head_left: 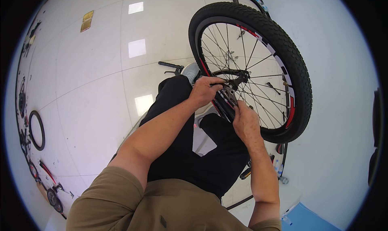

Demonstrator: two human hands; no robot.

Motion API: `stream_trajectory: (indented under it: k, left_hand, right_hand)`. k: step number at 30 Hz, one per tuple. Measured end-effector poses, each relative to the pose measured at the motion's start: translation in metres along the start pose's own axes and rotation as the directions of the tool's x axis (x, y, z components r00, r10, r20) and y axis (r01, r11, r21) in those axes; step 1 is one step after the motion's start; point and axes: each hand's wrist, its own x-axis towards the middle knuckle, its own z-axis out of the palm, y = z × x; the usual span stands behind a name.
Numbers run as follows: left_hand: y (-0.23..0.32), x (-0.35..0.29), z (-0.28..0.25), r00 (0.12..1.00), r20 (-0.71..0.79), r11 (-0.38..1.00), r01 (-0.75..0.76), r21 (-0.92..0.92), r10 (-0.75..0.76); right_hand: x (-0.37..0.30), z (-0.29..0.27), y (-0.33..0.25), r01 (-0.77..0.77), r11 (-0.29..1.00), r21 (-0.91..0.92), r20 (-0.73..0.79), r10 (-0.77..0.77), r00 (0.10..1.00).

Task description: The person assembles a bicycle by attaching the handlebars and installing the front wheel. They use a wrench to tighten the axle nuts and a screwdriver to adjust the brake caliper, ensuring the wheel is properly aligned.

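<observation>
A bicycle wheel [301,73] with a thick black knobbly tyre stands before me, its rim marked in red, white and black. My right hand [247,123] is closed round a pair of grey metal pliers [230,96]. Their jaws point up beside the hub [243,75]. On the left of the hub, my left hand [205,91] has its thumb and fingers pinched together at the dark frame end. What lies between those fingertips is too small to make out. Black frame tubes run down from there between my knees.
A handlebar grip with brake lever [171,66] lies by my shoe. Off left are a loose tyre [36,130] and bicycle parts [53,200] along the wall. A yellowish flat box [87,21] rests on the tiles. Plastic bottles [279,167] stand at right, near a pale wall [343,69].
</observation>
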Motion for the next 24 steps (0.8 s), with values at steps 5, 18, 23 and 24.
stream_trajectory:
  k: [5, 18, 23, 24]
  left_hand:
    - [-0.002, 0.002, -0.001, 1.000, 0.004, 1.000, -0.004, -0.016, 0.004]
    - [-0.001, 0.002, -0.001, 0.999, -0.031, 1.000, 0.004, -0.026, -0.005]
    - [0.009, 0.002, -0.004, 0.997, 0.021, 0.997, 0.077, -0.005, -0.077]
    - [0.010, 0.002, -0.003, 0.997, 0.024, 0.997, 0.077, 0.014, -0.077]
  right_hand:
    - [-0.003, 0.061, 0.028, 0.077, 0.986, 0.149, -0.251, -0.037, 0.967]
    - [-0.005, 0.088, 0.029, 0.004, 0.896, 0.445, -0.193, 0.092, 0.977]
    - [-0.005, 0.088, 0.035, -0.040, 0.895, 0.444, -0.153, 0.120, 0.981]
    - [-0.007, 0.091, 0.039, -0.057, 0.889, 0.454, -0.138, 0.133, 0.981]
